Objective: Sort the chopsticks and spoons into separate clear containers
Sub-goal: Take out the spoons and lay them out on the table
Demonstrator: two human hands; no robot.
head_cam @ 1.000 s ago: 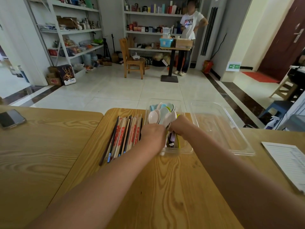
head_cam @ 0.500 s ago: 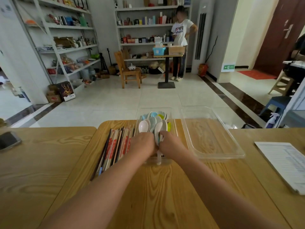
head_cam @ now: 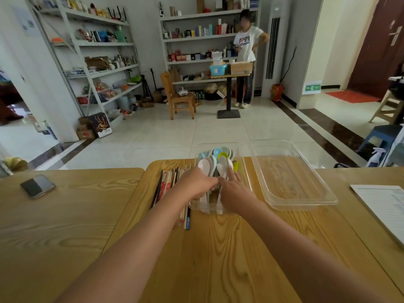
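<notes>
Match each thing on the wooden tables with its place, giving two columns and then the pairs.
1 pastel plastic spoons
2 wooden chopsticks
3 dark smartphone
4 wide clear plastic tray

A on the left wooden table
B inside the narrow clear container
C loose on the middle wooden table, left of that container
D right of that container

Pairs: 1B, 2C, 3A, 4D

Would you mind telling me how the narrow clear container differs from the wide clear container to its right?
The narrow container is packed with spoons; the wide container holds nothing. The narrow container is slim, the wide container far broader. The left hand and right hand reach into the narrow container; neither touches the wide container. Both are clear plastic, side by side on the table.
</notes>
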